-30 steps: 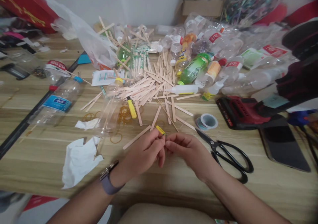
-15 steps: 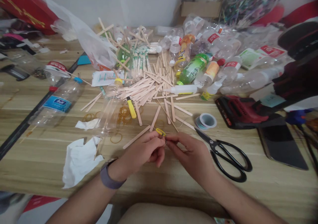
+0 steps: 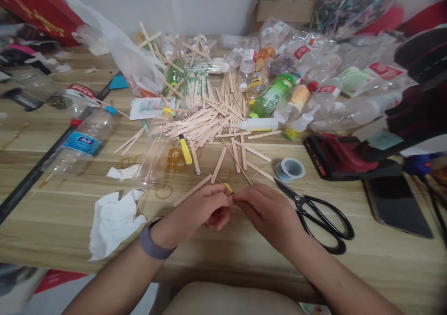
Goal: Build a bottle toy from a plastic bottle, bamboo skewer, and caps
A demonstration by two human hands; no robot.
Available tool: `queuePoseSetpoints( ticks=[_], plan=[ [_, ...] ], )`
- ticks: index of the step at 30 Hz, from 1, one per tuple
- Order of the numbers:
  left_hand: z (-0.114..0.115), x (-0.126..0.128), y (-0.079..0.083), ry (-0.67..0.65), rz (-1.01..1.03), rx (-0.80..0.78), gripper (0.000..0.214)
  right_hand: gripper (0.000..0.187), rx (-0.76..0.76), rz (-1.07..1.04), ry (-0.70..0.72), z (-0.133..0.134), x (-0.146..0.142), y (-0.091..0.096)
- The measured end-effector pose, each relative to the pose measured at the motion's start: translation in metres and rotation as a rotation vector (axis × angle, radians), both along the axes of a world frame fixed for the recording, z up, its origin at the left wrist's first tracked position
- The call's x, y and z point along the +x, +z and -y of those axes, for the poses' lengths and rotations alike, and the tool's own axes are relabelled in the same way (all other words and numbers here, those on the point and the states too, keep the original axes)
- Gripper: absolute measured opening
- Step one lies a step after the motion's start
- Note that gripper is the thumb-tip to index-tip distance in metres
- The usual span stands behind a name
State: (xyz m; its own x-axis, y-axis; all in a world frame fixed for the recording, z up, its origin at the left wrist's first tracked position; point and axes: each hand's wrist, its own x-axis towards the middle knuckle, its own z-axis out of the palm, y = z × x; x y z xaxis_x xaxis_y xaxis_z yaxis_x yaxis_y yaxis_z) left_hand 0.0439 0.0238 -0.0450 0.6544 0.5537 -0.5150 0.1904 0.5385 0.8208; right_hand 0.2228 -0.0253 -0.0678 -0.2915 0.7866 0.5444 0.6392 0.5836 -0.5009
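Observation:
My left hand (image 3: 200,208), with a watch band on the wrist, is closed in a pinch on a small yellow ring (image 3: 228,188), perhaps a plastic bottle cap. My right hand (image 3: 267,210) meets it there, thumb and fingers pressed together at the ring's edge. What the right fingertips pinch is too small to make out. A thin strand curves out behind the left fingers. Just beyond the hands lie loose craft sticks (image 3: 218,165) and a thin skewer (image 3: 237,161). Black-handled scissors (image 3: 316,212) rest open beside my right hand.
A wire spool (image 3: 289,169), cordless drill (image 3: 344,154) and phone (image 3: 396,205) are on the right. Behind are heaped sticks (image 3: 202,124) and plastic bottles (image 3: 274,96). A yellow-handled tool (image 3: 185,151), rubber bands (image 3: 175,160), a clear bottle (image 3: 153,154) and tissue (image 3: 111,222) lie left.
The yellow ring has tilted and shows less between the fingers. My right hand has turned slightly, its fingers now coming over closer to the ring.

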Motion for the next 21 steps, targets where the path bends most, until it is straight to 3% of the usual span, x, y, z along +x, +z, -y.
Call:
queuePoseSetpoints(
  ticks=[8, 16, 21],
  plan=[
    [-0.0021, 0.0033, -0.0031, 0.067, -0.008, -0.039, 0.026, 0.017, 0.152, 0.144, -0.078, -0.0017, -0.0010, 0.0034],
    [-0.0036, -0.0003, -0.0046, -0.027, 0.017, -0.117, 0.031, 0.013, 0.243, 0.208, -0.085, 0.0014, 0.0017, 0.0032],
    [-0.0030, 0.0007, -0.0048, 0.056, 0.008, -0.103, 0.030, 0.013, 0.272, 0.233, -0.105, 0.0041, 0.0006, 0.0028]
  ],
)
